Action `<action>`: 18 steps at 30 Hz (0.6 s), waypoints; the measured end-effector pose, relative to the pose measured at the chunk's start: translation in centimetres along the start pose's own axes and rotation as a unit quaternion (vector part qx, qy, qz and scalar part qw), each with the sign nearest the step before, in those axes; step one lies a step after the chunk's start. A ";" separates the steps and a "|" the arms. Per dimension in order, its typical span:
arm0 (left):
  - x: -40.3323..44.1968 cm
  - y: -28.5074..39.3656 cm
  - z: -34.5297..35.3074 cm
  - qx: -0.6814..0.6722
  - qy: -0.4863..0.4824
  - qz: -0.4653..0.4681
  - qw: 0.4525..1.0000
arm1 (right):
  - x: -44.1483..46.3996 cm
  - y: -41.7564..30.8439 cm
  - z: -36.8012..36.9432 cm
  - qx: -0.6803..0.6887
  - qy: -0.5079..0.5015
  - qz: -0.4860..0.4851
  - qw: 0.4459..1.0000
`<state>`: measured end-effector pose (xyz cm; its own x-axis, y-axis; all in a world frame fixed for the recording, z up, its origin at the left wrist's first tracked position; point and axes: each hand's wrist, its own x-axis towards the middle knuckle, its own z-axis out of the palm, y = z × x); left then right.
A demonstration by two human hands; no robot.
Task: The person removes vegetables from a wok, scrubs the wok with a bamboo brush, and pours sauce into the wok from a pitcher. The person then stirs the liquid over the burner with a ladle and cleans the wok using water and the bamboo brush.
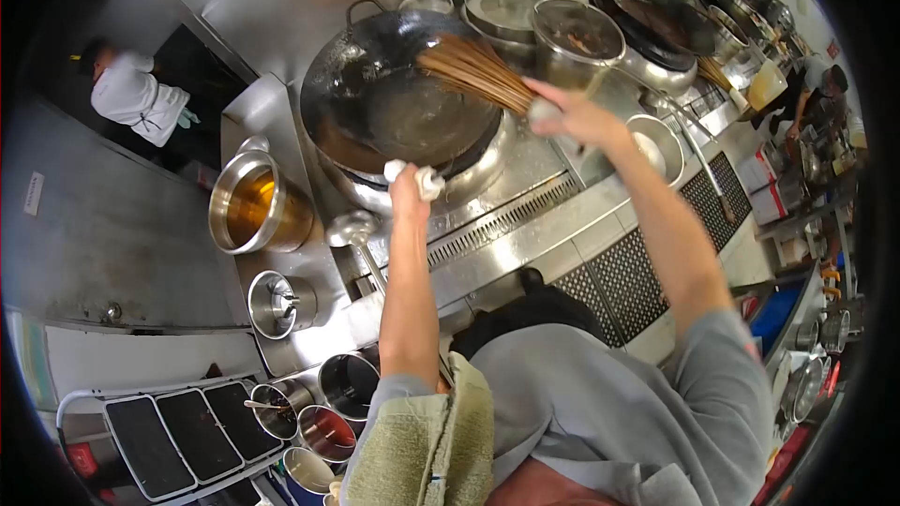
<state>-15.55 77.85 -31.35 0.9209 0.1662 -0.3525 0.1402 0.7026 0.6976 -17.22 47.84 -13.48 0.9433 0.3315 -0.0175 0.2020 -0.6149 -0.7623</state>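
A large dark wok (pixel 403 117) sits on the round steel burner ring, with water or a wet sheen on its inside. At its near rim, my left hand (pixel 410 195) is closed around a folded white cloth (pixel 428 183); the cloth hides what part of the wok it grips. My right hand (pixel 574 117) is wrapped around the pale butt of a bamboo wok brush (pixel 473 73). The brush's bristles reach over the wok's right side. Whether they touch the metal I cannot tell. Close to my left forearm lies a steel ladle (pixel 352 228).
A steel pot of amber liquid (pixel 251 206) stands left of the wok, a smaller steel pot (pixel 275 305) below it. Strainers over pots (pixel 578 30) and a second wok (pixel 656 23) are at the back right. A person in white (pixel 141 98) stands at far left.
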 end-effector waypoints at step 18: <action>-6.2 1.8 0.3 0.236 0.138 0.203 0.940 | -14.5 10.6 5.8 0.397 0.043 0.202 0.894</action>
<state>-20.86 77.90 -27.70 0.8133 0.5730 -0.1010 0.0037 0.1686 0.9857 -30.30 40.68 -25.10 0.9204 0.1204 -0.3719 -0.3788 0.0404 -0.9246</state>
